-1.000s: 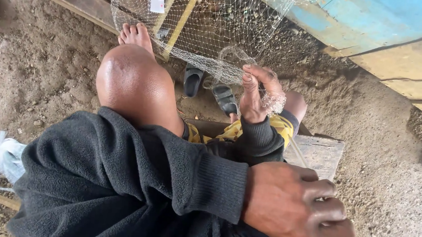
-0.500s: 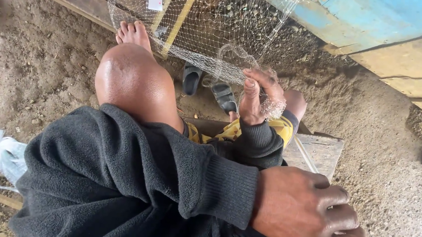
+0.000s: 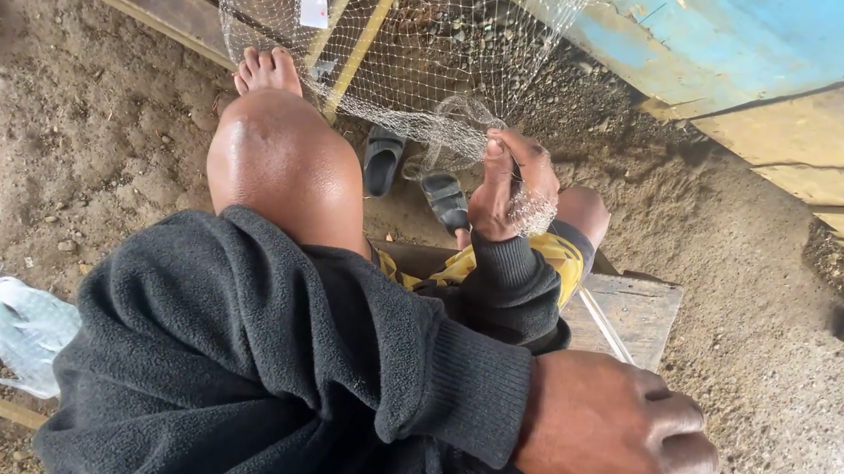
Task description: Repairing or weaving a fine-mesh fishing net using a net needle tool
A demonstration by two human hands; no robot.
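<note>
The right hand (image 3: 511,184) pinches a bunched fold of the fishing net (image 3: 406,55) above the sandy ground, near the wooden board's (image 3: 637,309) far edge, while the left hand (image 3: 617,443) is clenched, empty.

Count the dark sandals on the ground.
2: one sandal lies right of the raised knee; the other sandal sits beside the hand gripping the net.
</note>
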